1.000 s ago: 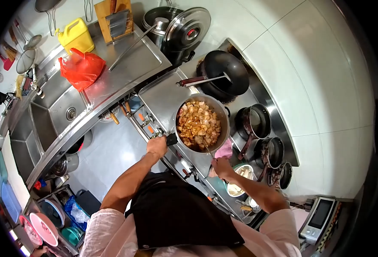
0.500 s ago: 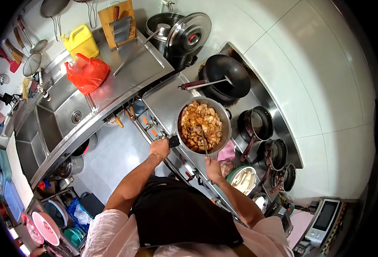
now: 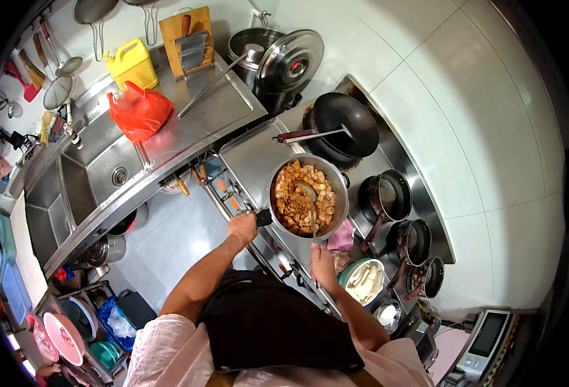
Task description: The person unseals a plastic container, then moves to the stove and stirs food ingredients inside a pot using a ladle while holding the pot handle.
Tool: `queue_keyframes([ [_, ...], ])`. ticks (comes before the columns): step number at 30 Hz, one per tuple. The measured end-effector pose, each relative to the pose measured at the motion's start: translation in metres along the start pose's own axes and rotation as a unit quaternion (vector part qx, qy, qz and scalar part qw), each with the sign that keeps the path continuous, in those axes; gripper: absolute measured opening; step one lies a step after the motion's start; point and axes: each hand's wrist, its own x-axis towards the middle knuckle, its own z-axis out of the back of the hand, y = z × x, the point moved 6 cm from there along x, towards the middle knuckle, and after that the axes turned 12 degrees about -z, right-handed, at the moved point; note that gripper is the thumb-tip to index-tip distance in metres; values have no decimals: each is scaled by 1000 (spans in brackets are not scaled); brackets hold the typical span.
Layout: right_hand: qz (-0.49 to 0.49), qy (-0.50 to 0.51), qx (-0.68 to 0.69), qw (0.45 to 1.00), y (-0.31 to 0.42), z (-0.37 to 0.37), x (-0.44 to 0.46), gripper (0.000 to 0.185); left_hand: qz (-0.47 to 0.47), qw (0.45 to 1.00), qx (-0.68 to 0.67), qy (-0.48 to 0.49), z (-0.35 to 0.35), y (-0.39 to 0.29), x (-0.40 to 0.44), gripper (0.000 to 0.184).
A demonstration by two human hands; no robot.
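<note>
My left hand (image 3: 242, 228) is wrapped round the black handle (image 3: 264, 218) of a grey metal pot (image 3: 342, 197). The pot is filled with browned, sauce-coated chunks (image 3: 289, 201) that look like meat. My right hand (image 3: 323, 266) is closed on the shaft of a metal ladle (image 3: 314, 222), whose curved bowl rests among the chunks near the pot's middle. Beside the pot's lower right lies a pink cloth (image 3: 342, 236). A green-rimmed bowl of pale sticks (image 3: 365, 281) stands to the right of my right hand.
Behind the pot, a black wok (image 3: 345, 122) sits on the stove with a wooden-handled utensil across it. Several small dark pans (image 3: 394, 193) line the right side. A steel sink (image 3: 94, 168), a red plastic bag (image 3: 140, 113) and a yellow jug (image 3: 131, 64) are on the left.
The ladle has turned and shifted in the chunks, so its curved bowl now shows. My right hand has moved slightly with it; the left keeps its hold on the handle. The view has shifted slightly.
</note>
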Motion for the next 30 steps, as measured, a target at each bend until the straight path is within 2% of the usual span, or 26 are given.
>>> queue_keyframes([
  [2,16,11,-34,999,22,3,3,48,0,1000,-2,-1,0,0,0,23],
  [6,46,-81,-155,984,34,-16,39,49,1,1000,-5,5,2,1,-3,23],
  [7,84,-107,-227,964,46,-16,35,49,1,1000,-5,5,1,1,-2,23],
  [11,108,-77,-337,932,48,-23,31,44,2,1000,-10,-15,-1,1,-2,24],
  [17,186,-33,-460,867,29,10,26,45,26,999,-16,-14,1,0,0,24],
  [20,180,-44,-486,854,32,52,12,39,30,999,-16,-7,3,0,-8,24],
  [23,110,-54,-539,833,31,87,7,41,37,999,-9,-18,0,1,-3,23],
  [27,139,-71,-513,844,39,113,-18,42,25,1000,-18,-3,-1,2,-3,25],
  [30,118,-93,-374,915,29,124,-5,45,22,1000,-9,7,-4,4,-2,27],
])
